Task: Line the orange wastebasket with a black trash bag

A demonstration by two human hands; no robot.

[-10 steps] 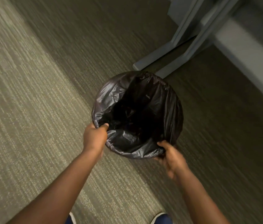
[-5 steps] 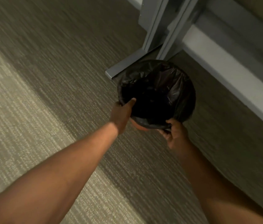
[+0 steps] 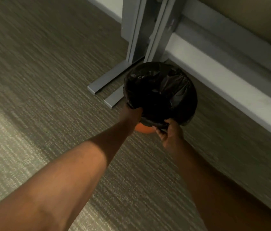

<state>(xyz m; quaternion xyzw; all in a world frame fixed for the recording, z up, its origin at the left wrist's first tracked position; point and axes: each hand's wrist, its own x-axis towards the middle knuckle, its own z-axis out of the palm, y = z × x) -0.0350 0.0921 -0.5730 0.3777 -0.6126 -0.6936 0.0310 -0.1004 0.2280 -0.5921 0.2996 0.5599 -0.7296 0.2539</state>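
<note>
The orange wastebasket [image 3: 142, 128] stands on the carpet with only a strip of its near wall showing. A black trash bag [image 3: 173, 87] covers its mouth and is folded down over the rim all round. My left hand [image 3: 131, 115] grips the lined rim at its near left side. At the near right of the rim, my right hand [image 3: 169, 132] pinches the folded-over edge of the bag. The inside of the basket is dark and nothing can be made out in it.
Two grey metal feet [image 3: 108, 80] of a desk leg [image 3: 141, 27] lie on the carpet just behind and left of the basket. A pale baseboard ledge [image 3: 231, 87] runs along the right. Striped carpet [image 3: 39, 97] stretches to the left.
The lined basket has moved away from me, closer to the desk leg and the ledge, with both arms stretched out further. Both hands kept their hold on the rim.
</note>
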